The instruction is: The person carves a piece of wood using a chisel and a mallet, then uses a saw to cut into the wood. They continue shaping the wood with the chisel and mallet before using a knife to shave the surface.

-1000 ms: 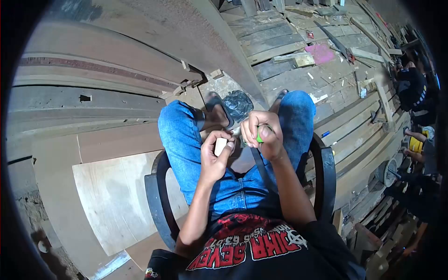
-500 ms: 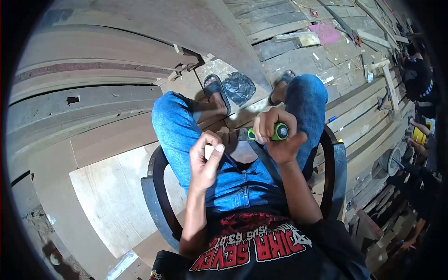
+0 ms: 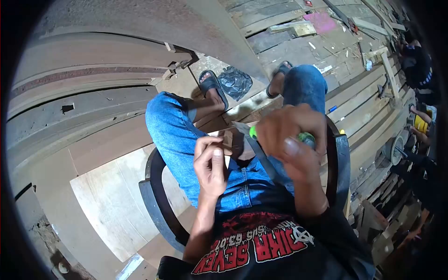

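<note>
Above my lap, my left hand is closed on a small wooden piece, whose brown end sticks out past the fingertips. My right hand, slightly blurred, is wrapped round the green and black handle of a tool. A pointed metal blade extends from the handle's front toward the wooden piece. Whether blade and wood touch is not clear. Below both hands are my jeans, and between my thighs lies a brown wooden surface, partly hidden.
A dark chair frame curves round me. A black plastic bag lies between my sandalled feet. Large boards are at the left, planks at the right. Other people are at the far right edge.
My right hand has come up and to the right, nearer the camera, with the tool. My left hand has shifted slightly right and turned, showing more of the wooden piece. The view has moved a little.
</note>
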{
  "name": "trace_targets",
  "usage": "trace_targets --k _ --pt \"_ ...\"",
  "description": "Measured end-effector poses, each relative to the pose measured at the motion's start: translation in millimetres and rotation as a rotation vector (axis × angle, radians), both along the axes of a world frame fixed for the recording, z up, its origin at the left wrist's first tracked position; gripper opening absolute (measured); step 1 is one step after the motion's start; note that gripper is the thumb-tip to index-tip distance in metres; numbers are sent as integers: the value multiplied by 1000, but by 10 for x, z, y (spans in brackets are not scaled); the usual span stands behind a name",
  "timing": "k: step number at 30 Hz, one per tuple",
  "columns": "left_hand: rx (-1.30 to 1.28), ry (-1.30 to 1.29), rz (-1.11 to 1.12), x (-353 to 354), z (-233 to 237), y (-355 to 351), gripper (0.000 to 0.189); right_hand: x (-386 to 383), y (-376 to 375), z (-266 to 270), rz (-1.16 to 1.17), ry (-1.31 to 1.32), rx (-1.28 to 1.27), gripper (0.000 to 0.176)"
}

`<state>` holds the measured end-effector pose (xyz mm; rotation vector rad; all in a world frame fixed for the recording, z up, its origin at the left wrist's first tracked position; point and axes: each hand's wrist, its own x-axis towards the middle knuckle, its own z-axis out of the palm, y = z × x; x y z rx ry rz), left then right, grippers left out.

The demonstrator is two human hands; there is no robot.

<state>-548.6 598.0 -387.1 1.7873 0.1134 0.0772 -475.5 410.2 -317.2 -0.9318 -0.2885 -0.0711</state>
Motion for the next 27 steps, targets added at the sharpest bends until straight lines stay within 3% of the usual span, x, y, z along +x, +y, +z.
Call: trace_targets --k 1,2,7,14,17,21,22,25,27 --pt "158 -113 51 2 9 -1 35 -6 -18 69 3 -17 49 42" --pt "141 -150 134 -4 -34 -18 38 -2 -74 124 51 9 27 37" --pt "135 -132 132 -29 -52 -38 33 -16 252 -486 93 37 -74 42" --pt "-17 -42 161 -33 -45 34 27 14 46 30 50 -60 -32 37" --pt "-50 -41 162 -3 -36 10 25 -7 335 -479 163 11 -187 38" --pt "-71 -48 169 -9 -86 8 26 64 215 -224 133 -23 -205 41" --pt "-48 -42 170 -13 -88 29 26 102 133 -39 103 -57 -213 34" --pt "-55 -11 184 -29 -63 72 28 26 62 212 167 50 -44 33" --pt "-93 -7 198 -41 -112 120 28 -75 340 -325 149 -51 -109 37"
